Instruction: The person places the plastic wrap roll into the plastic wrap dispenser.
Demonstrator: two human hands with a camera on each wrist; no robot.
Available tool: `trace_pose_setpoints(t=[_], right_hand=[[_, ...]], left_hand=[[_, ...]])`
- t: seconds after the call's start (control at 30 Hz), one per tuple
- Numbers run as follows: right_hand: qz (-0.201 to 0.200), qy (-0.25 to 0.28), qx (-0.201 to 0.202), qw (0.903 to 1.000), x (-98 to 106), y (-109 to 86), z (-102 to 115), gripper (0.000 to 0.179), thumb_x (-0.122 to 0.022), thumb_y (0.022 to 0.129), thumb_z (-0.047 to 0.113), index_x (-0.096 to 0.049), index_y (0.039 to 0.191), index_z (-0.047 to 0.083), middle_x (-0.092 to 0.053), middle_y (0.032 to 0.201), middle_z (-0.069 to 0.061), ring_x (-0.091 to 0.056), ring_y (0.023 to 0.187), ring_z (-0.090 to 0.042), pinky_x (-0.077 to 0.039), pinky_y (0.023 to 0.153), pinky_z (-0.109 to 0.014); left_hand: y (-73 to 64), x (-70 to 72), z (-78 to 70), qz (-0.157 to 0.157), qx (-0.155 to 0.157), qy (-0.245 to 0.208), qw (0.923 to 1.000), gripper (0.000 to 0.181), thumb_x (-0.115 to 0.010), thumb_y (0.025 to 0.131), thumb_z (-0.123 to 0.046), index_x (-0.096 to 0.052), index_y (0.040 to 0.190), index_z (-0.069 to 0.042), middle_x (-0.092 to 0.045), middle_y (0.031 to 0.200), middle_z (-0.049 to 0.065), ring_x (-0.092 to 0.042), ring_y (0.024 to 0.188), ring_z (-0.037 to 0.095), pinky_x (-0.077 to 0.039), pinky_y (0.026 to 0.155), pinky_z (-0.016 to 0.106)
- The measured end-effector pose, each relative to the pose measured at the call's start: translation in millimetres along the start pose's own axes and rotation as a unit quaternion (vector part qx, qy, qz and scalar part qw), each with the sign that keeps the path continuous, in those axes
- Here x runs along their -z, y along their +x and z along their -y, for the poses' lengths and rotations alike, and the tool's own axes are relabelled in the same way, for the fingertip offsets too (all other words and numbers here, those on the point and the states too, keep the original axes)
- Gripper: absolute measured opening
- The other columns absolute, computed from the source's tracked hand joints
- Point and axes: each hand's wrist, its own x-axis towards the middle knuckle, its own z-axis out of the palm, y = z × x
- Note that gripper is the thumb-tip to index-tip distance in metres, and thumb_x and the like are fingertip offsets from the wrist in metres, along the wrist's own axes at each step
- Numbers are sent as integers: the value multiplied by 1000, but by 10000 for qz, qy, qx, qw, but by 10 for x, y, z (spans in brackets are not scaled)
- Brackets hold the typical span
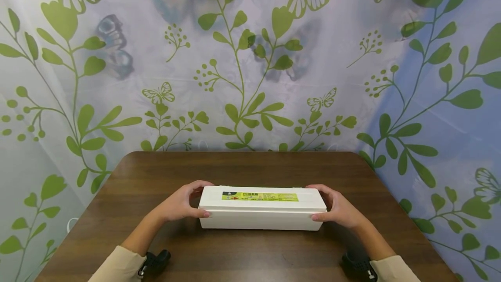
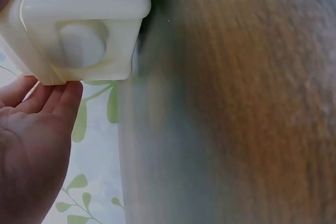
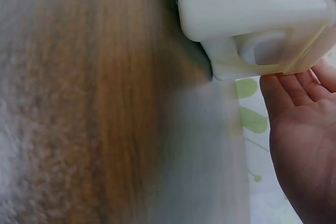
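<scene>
A long white cling film box (image 1: 261,220) lies crosswise at the middle of the table, its lid down and a yellow-green printed label (image 1: 260,196) on top. My left hand (image 1: 180,203) grips its left end, thumb on the front face and fingers round the back. At the opposite end my right hand (image 1: 340,208) holds it the same way. In the left wrist view, the fingertips of that hand press the back side beside a round recess (image 2: 81,44) in the end wall. A matching recess (image 3: 265,48) shows in the right wrist view.
The brown wood-grain table (image 1: 250,256) has rounded far corners. Behind it hangs a pale curtain (image 1: 176,77) printed with green leaves and butterflies. Dark straps with devices (image 1: 156,260) sit at both wrists, next to beige sleeves (image 1: 117,266).
</scene>
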Motion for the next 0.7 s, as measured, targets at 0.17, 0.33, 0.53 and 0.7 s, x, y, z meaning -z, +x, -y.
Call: trace_pose_setpoints(t=[0.17,0.33,0.53,0.7], right_hand=[[-37,-11,22,10000,-9,-10,-19,77,-79,82,-2,-41,149,-1,-60,129,-15,-66,104,-18,-62,78,-39],[-44,72,104,9999,-20,-9,-40,80,-80,80,-5,-39,149,-3,-59,130,-17,-66,106,-19,-62,79,-40],[-119,31,164,9998,-35,-55,-58,90,-82,77,-7,-31,151,-8,-54,137,-16,-64,111,-17,-62,83,-39],[-203,-28,231,9995,-56,-82,-83,93,-83,76,-7,-29,152,-9,-53,139,-14,-63,113,-16,-62,83,-38]], left_hand=[[-10,-3,11,42,-19,-130,9999,70,-88,81,-24,-52,140,-15,-59,138,5,-56,127,30,-47,105,21],[-19,-5,56,113,-178,-261,9994,72,-87,82,-20,-49,142,-13,-57,139,9,-57,126,29,-50,103,25],[-49,-9,106,221,-271,-401,9986,81,-89,79,-17,-44,146,-11,-54,142,10,-52,135,30,-42,109,15],[-71,-21,98,256,-240,-500,9981,86,-90,78,-16,-40,148,-11,-49,146,11,-47,140,36,-35,111,10]])
